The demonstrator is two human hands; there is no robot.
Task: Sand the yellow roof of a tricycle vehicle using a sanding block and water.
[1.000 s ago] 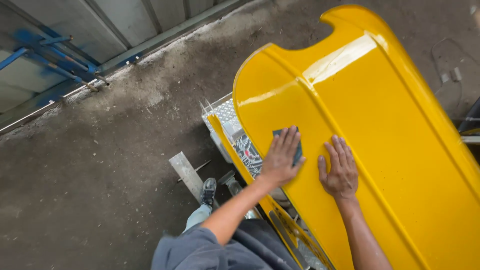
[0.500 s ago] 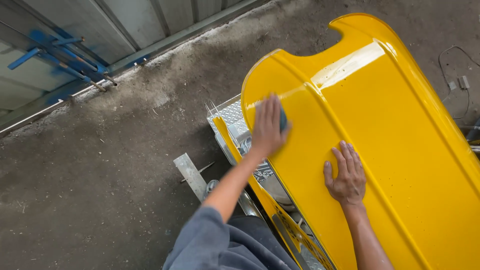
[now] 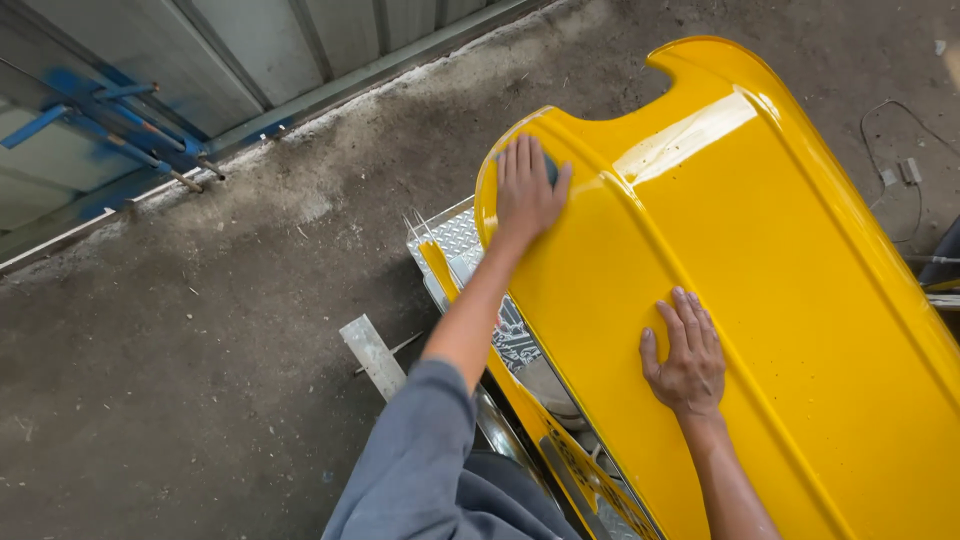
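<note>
the left hand [image 3: 528, 192] is lying flat, fingers together and stretched out, near the upper left edge of the glossy yellow body panel [image 3: 780, 300], and it is pressing a small dark sanding pad [image 3: 551, 168] against the paint; only a corner of the pad is showing past the fingers, so its exact kind is hard to tell. the right hand [image 3: 686, 358] is resting open and empty, palm down with fingers spread, on the lower middle of the same panel, bracing it. the panel is filling the right half of the frame, sitting tilted over a ribbed metal step plate [image 3: 452, 240] and chrome parts at centre. the grey sleeve [image 3: 420, 470] of the left arm is reaching up from the bottom. rough concrete floor [image 3: 200, 350] is spreading across the left, with a blue metal frame [image 3: 110, 125] against the corrugated wall at upper left. rubbing this surface well seems to be calling for even, flat pressure through the whole palm, following the curve at the raised ridge rather than digging in with fingertips, while the bracing hand is keeping the panel from rocking.
</note>
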